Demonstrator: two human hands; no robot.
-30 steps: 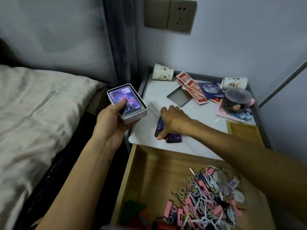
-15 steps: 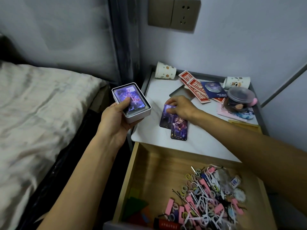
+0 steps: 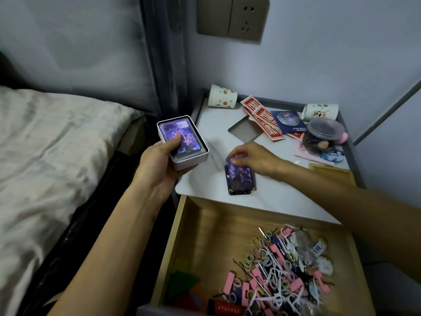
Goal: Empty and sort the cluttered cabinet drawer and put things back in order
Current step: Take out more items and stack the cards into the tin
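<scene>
My left hand (image 3: pixel 159 163) grips an open silver tin (image 3: pixel 183 142) with purple picture cards inside, thumb on the top card, held left of the white cabinet top (image 3: pixel 209 176). My right hand (image 3: pixel 252 157) pinches the far end of a small stack of purple cards (image 3: pixel 239 179) lying on the cabinet top. Below, the wooden drawer (image 3: pixel 205 229) stands pulled out; a heap of pink clips, hair ties and white plastic bits (image 3: pixel 278 272) fills its right half.
The tin's lid (image 3: pixel 245 131) lies flat behind the cards. Red packets (image 3: pixel 262 117), two tipped paper cups (image 3: pixel 222 96) (image 3: pixel 320 111), a lidded tub (image 3: pixel 324 134) and a wooden tray (image 3: pixel 332 173) crowd the back. A bed (image 3: pixel 45 156) lies left. Coloured pieces (image 3: pixel 184 286) sit in the drawer's front left corner.
The two cards that lay spread side by side are now gathered into one stack, with my right hand at its far end. The tin has shifted slightly in view.
</scene>
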